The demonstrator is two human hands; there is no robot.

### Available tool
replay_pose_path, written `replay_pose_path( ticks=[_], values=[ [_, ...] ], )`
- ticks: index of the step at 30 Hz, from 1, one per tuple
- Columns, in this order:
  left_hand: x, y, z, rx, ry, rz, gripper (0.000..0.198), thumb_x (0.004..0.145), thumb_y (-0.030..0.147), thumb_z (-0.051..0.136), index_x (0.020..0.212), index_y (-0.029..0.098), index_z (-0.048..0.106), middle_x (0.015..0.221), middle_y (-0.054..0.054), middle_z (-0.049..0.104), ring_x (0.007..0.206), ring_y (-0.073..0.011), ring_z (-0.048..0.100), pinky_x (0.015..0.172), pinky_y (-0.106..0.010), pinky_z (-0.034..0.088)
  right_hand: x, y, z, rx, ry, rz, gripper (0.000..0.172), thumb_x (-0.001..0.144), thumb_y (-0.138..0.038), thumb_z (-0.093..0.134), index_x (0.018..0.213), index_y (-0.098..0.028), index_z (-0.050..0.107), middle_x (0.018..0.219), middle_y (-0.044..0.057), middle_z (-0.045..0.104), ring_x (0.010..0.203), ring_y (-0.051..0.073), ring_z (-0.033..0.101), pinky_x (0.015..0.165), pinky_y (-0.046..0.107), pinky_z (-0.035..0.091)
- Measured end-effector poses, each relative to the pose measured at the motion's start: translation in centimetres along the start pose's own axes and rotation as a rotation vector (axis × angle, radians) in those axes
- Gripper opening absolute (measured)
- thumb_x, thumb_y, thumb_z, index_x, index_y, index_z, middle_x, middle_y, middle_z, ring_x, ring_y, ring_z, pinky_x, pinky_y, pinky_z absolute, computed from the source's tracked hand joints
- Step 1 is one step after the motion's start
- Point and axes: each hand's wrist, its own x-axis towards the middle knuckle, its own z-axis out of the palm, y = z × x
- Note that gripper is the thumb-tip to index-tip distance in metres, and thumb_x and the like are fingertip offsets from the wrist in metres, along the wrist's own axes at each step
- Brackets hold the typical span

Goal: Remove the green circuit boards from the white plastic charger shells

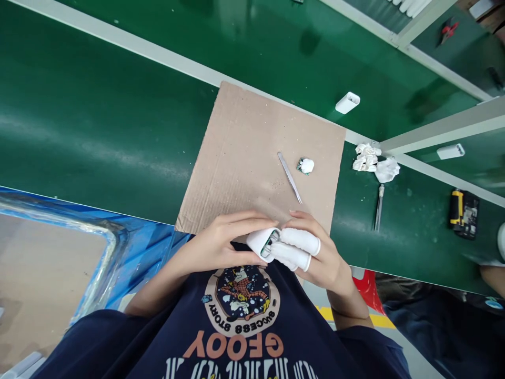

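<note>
My left hand [216, 245] is wrapped round a hollow white plastic housing [257, 242], held close to my chest with its open end facing right. Inside the opening shows the edge of a green circuit board [266, 249]. My right hand [325, 258] wears white finger cots, and its fingertips press together at the opening; whatever they pinch is hidden. Beyond my hands, metal tweezers [289, 178] lie on a cardboard sheet [244, 152]. Beside them sits a small green circuit board with a white lump [306, 166] on it.
White housings [347, 103] [450, 151] stand past the bench's pale rail. To the right are crumpled white finger cots [366, 158], a slim metal tool [379, 208] and a yellow-black device [464, 213]. Another person's arm [493, 279] shows at the right edge.
</note>
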Motion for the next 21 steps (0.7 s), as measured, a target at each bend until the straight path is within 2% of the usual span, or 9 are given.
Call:
replay_pose_path(
  ticks=[5,6,8,10,12,14,16,19,21],
  values=[
    [-0.2,-0.7,0.3,-0.418,-0.103,-0.007,0.061,0.08,0.026,0.082,0.137,0.031,0.061,0.122,-0.012,0.069,0.11,-0.0246,0.071,0.088,-0.036,0.062,0.0,-0.5,1.3,0.053,0.264,-0.021,0.047,0.093,-0.024,0.069,0.137,-0.024,0.055,0.113,0.006,0.062,0.103,0.019,0.066,0.096,0.039,0.062],
    [-0.4,-0.8,0.4,-0.476,-0.126,-0.021,0.059,0.079,0.027,0.082,0.135,0.031,0.063,0.124,-0.013,0.069,0.111,-0.0255,0.071,0.09,-0.037,0.061,0.0,-0.8,1.3,0.01,0.247,-0.016,0.052,0.091,-0.025,0.071,0.14,-0.023,0.053,0.117,0.007,0.061,0.107,0.021,0.065,0.097,0.04,0.061],
    [-0.6,-1.0,0.7,-0.527,-0.161,-0.064,0.053,0.078,0.027,0.083,0.128,0.028,0.068,0.125,-0.013,0.069,0.111,-0.026,0.071,0.093,-0.04,0.06,0.1,-1.6,1.1,-0.078,0.114,-0.005,0.056,0.091,-0.03,0.072,0.142,-0.02,0.05,0.125,0.011,0.061,0.119,0.027,0.059,0.099,0.045,0.059],
    [-1.0,-1.4,1.4,-0.549,-0.203,-0.112,0.05,0.077,0.03,0.083,0.125,0.024,0.069,0.123,-0.013,0.07,0.108,-0.025,0.072,0.093,-0.042,0.059,0.3,-2.3,0.6,-0.128,-0.039,0.0,0.05,0.092,-0.03,0.07,0.138,-0.018,0.053,0.125,0.013,0.063,0.124,0.03,0.053,0.098,0.048,0.057],
    [-1.6,-2.1,2.3,-0.552,-0.192,-0.188,0.061,0.072,0.038,0.086,0.127,0.021,0.067,0.12,-0.014,0.072,0.103,-0.0249,0.073,0.091,-0.043,0.059,0.6,-2.6,0.3,-0.117,-0.126,0.021,0.041,0.092,-0.029,0.07,0.13,-0.019,0.057,0.117,0.012,0.067,0.119,0.028,0.054,0.093,0.045,0.058],
    [-2.4,-3.0,3.3,-0.504,-0.064,-0.281,0.076,0.066,0.05,0.087,0.132,0.02,0.064,0.123,-0.016,0.072,0.103,-0.0257,0.073,0.09,-0.044,0.06,1.2,-1.7,0.0,-0.105,-0.159,0.057,0.03,0.092,-0.03,0.07,0.12,-0.021,0.062,0.107,0.008,0.069,0.109,0.025,0.059,0.086,0.04,0.059],
    [-3.7,-3.6,3.9,-0.398,0.098,-0.319,0.07,0.079,0.057,0.074,0.137,0.02,0.058,0.132,-0.019,0.067,0.106,-0.025,0.073,0.09,-0.043,0.06,2.3,0.8,-0.7,-0.141,-0.123,0.063,0.023,0.092,-0.034,0.069,0.11,-0.021,0.066,0.098,0.005,0.07,0.095,0.02,0.065,0.08,0.034,0.059],
    [-6.9,-4.0,3.5,-0.187,0.307,-0.327,0.055,0.093,0.053,0.059,0.136,0.019,0.058,0.128,-0.021,0.069,0.103,-0.0251,0.075,0.091,-0.045,0.061,6.1,6.2,-3.0,-0.244,0.055,-0.004,0.027,0.098,-0.042,0.06,0.104,-0.017,0.068,0.085,0.001,0.067,0.07,0.014,0.065,0.064,0.026,0.055],
    [-9.9,-3.8,2.4,-0.032,0.438,-0.324,0.049,0.095,0.053,0.052,0.13,0.02,0.063,0.118,-0.019,0.075,0.098,-0.0277,0.076,0.087,-0.047,0.063,9.8,9.0,-5.1,-0.263,0.187,-0.103,0.031,0.102,-0.042,0.054,0.107,-0.015,0.067,0.088,0.0,0.066,0.07,0.012,0.065,0.064,0.025,0.055]
  ],
)
